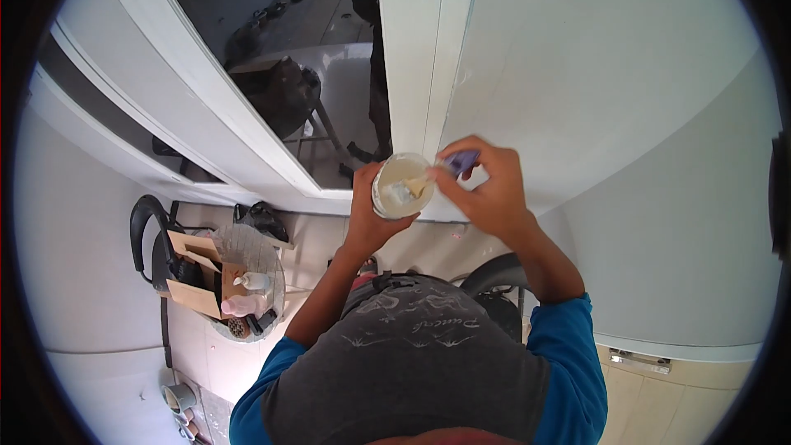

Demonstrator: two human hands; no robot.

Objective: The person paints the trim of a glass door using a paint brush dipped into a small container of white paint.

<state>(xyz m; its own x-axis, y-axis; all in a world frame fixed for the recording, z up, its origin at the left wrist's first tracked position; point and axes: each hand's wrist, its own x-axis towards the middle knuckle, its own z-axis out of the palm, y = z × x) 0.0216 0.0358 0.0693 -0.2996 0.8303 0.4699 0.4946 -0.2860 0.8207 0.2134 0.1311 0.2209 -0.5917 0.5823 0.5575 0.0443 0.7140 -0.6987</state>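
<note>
From where I stand, the left hand has the pale tub held out in front of the dark shirt, fingers curled round its side and the open mouth turned up towards the face. The right hand pinches the brush between thumb and fingers by its purple handle; how the hidden fingertips sit behind it I can't tell.

What matters is how the 2 line up. The brush slants down from the right hand towards the left, its long axis crossing the tub's right-hand rim, so the handle lies outside and the bristles are over the opening, with a whitish smear by their tip (paint, by the look of it). The left hand is nearer the tub, at its far side from the handle; the right is nearer the rim the brush crosses.

Ahead stands a dark glass pane in a white frame. Off to the left, a round table carries an open cardboard box and 2 bottles, beside a black chair.
</note>
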